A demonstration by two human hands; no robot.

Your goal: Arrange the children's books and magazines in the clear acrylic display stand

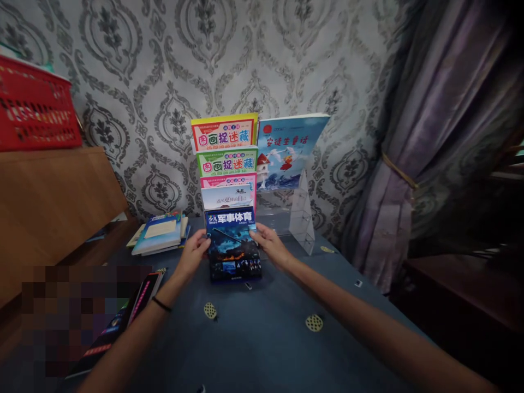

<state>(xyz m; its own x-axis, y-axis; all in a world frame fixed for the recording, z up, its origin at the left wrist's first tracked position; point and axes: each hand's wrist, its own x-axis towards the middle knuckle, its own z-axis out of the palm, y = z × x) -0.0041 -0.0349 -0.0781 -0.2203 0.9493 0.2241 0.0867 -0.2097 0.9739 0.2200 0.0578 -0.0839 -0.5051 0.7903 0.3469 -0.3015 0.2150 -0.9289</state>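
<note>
**Left hand (195, 245) and right hand (272, 243) on side edges of dark blue book (233, 248), before clear stand (302, 221)**

Left hand: partly closed on the book's left edge, thumb toward the cover. Forearm rises diagonally from the lower left; black band (161, 304) at the wrist. Right hand: partly closed on the opposite edge, thumb on the cover, slightly higher than the left thumb. Its forearm enters from the lower right at a shallower slant. The two forearms converge at the book.

Book: roughly upright, cover facing the wearer, in front of the lowest of the stepped books (226, 164) in the stand's left column. Cannot tell whether its lower edge touches the table (262, 338).

Surroundings: blue picture book (282, 155) upper right in the stand; book pile (159, 236) beyond the left hand; black books (139, 303) beside the left forearm.
</note>
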